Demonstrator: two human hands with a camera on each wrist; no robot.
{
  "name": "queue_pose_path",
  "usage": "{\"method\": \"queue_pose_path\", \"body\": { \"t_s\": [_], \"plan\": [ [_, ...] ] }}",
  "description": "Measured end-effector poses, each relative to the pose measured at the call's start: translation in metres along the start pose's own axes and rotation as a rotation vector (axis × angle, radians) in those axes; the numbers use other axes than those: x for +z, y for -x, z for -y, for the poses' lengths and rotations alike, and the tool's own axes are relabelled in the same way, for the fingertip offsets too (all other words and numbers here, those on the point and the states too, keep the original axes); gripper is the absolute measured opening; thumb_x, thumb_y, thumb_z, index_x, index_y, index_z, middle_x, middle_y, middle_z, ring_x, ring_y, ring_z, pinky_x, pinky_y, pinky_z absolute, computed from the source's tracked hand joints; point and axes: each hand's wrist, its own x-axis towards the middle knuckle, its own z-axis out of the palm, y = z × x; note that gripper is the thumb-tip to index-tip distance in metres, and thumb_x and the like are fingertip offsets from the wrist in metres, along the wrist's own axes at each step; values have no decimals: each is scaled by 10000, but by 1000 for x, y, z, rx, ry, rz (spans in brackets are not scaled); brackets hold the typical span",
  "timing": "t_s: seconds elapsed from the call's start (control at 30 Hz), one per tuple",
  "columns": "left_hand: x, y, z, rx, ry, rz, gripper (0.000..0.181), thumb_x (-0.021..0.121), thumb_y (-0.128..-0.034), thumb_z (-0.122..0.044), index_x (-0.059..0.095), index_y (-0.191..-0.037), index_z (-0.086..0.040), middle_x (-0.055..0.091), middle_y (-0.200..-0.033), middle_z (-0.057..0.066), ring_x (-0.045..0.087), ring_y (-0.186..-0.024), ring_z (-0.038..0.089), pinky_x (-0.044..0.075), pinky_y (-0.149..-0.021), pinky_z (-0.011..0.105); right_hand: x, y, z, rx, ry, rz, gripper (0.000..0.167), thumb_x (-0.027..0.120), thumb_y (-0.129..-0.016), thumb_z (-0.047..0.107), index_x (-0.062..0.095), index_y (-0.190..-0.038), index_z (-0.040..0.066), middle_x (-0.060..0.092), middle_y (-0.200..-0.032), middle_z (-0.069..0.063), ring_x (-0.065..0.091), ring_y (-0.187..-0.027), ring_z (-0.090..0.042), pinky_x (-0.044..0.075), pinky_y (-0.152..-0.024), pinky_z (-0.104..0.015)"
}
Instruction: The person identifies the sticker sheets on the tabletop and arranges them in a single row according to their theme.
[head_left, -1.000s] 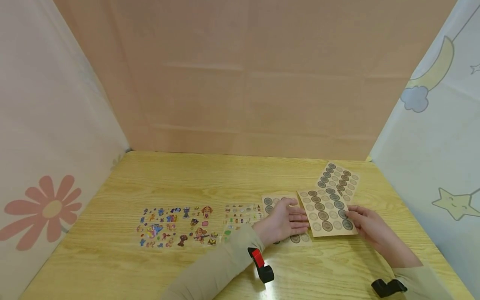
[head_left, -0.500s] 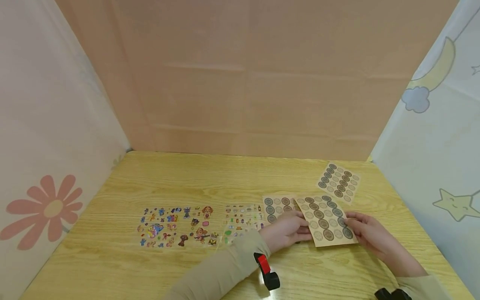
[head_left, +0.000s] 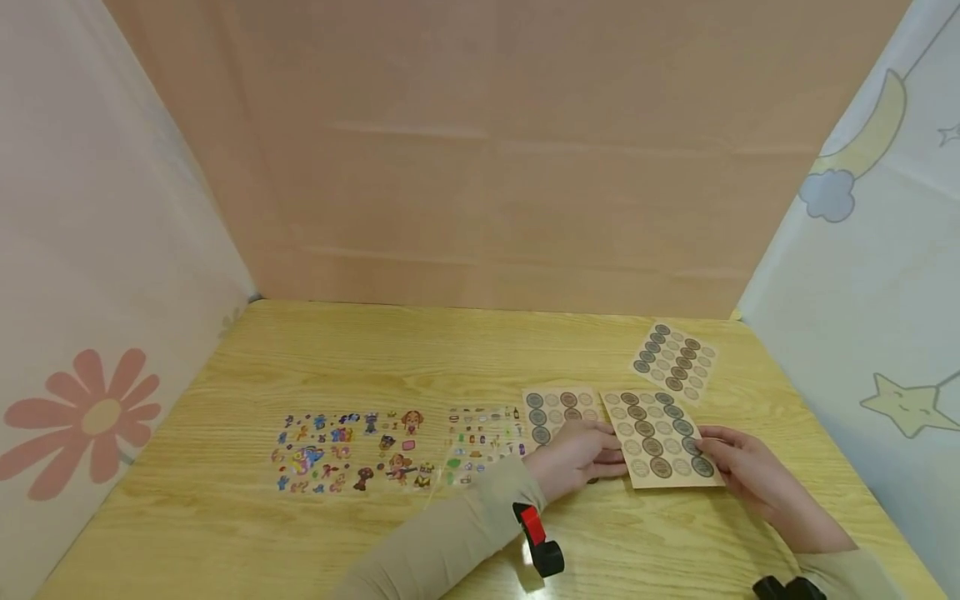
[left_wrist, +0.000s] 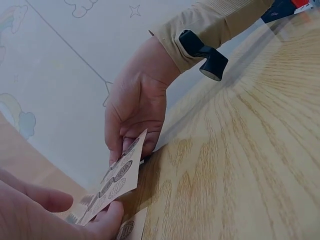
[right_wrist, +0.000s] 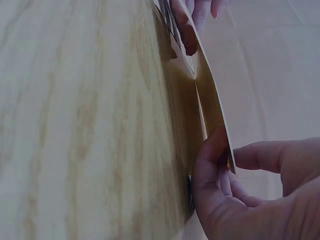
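Note:
In the head view, a tan sheet of round stickers is raised slightly off the table. My right hand pinches its right edge, thumb on top and fingers beneath, as the right wrist view shows. At the left edge of that sheet is my left hand. Its fingers reach under the sheet, while the thumb stays apart from it in the left wrist view. Below the left hand, a second tan sticker sheet lies on the table, partly covered.
Another tan sticker sheet lies at the back right of the wooden table. To the left are clear sheets with small colourful stickers and cartoon stickers. Fabric walls enclose the back and sides.
The held sheet has come down toward me, uncovering the back-right sheet. My left hand has turned from palm showing to back up, with its fingers at the held sheet's left edge.

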Motion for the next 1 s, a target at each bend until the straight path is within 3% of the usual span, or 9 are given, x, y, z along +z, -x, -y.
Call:
{"method": "queue_pose_path", "body": {
  "t_s": [0.27,0.43,0.67,1.0],
  "plan": [
    [3,8,-1,-6,23,-6,272,522,-832,150,558,-1096,98,577,-940,213,626,-856,318,551,-812,438,4,2,6,-15,48,-18,508,463,-1020,148,275,-1388,-148,657,-982,-29,664,-840,-164,572,-698,-337],
    [4,12,-2,22,29,12,327,470,-840,150,521,-1162,124,591,-966,220,627,-933,350,534,-851,445,6,4,9,17,105,-62,545,467,-1022,206,294,-1396,-151,684,-973,-15,668,-847,-140,567,-709,-311],
    [6,13,-2,60,20,20,336,452,-832,149,514,-1161,125,609,-986,220,622,-970,374,525,-865,459,4,8,13,23,251,-73,614,416,-1038,283,253,-1411,-177,621,-1076,60,614,-891,-48,541,-770,-268],
    [7,15,-1,126,-21,30,354,476,-862,100,467,-1212,147,567,-1052,221,583,-1028,385,508,-893,470,5,9,13,-9,254,-73,579,438,-1028,244,294,-1387,-188,588,-1050,135,589,-902,-35,531,-792,-248]
  ]
}}
